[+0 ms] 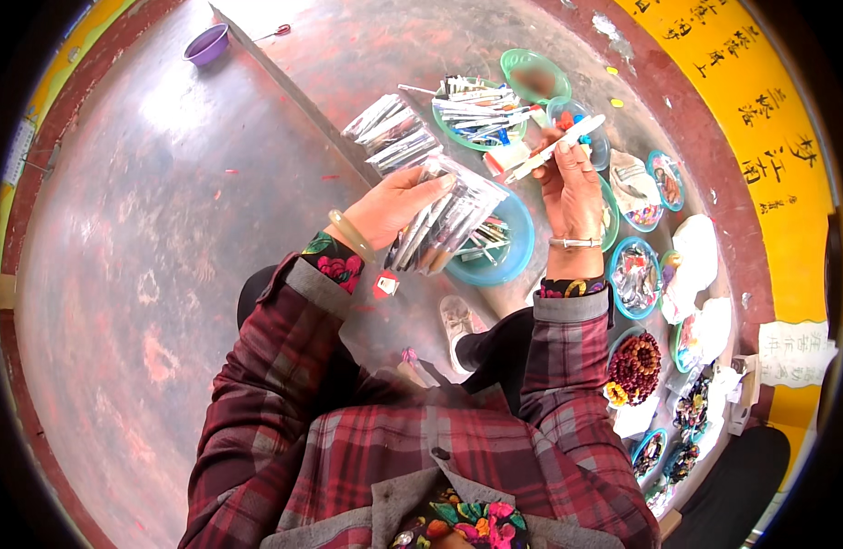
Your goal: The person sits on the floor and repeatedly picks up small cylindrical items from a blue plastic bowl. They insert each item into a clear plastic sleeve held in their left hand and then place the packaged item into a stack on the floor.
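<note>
My left hand (396, 209) grips a clear plastic bag of pens (447, 220), with the thumb over its top edge. Off to the right, my right hand (572, 188) is raised, its fingers pinched on white pens (579, 131) that lie slanted across the fingertips. How many they are I cannot tell. Below the bag stands a blue basin (524, 256) with loose pens in it, partly hidden by the bag. Beyond my hands, a green basket (449, 131) is heaped with white pens. More bagged pens (399, 137) lie on the floor just past my left hand.
A green bowl (559, 82) sits behind the pen basket. Along the right wall run several small baskets, one with silvery pieces (636, 279), another with dark red beads (637, 366). A purple basin (207, 46) stands far left. My shoe (458, 325) is below the blue basin.
</note>
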Tool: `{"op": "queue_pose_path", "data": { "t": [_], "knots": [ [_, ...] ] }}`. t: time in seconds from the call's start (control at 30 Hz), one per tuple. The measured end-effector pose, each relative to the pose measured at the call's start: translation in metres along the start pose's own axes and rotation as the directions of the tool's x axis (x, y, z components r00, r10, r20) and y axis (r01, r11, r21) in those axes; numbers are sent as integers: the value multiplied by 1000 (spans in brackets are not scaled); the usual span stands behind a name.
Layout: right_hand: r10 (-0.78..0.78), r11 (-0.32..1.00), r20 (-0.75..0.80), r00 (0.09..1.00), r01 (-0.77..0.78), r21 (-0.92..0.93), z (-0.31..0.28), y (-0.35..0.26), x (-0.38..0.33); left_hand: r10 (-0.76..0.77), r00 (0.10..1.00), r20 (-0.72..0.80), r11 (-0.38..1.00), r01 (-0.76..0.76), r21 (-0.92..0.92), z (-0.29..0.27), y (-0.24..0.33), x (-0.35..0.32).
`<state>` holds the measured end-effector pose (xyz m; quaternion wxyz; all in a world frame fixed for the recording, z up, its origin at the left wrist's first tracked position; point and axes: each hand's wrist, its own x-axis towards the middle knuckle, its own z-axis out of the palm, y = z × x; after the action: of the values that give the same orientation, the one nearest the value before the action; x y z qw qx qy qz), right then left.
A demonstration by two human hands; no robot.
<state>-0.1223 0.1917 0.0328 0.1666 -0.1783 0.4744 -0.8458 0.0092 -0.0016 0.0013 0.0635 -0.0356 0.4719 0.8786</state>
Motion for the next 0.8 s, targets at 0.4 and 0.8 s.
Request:
{"op": "queue_pose_path", "data": {
  "t": [0.4, 0.8],
  "knots": [
    [-212, 969, -105, 972, 196, -150, 20, 8, -4, 2, 994, 107, 981, -23, 195, -3, -5, -1],
    [-37, 990, -16, 999, 34, -138, 21, 17, -6, -28, 996, 82, 960, 4, 280, -6, -9, 0]
  ]
}}
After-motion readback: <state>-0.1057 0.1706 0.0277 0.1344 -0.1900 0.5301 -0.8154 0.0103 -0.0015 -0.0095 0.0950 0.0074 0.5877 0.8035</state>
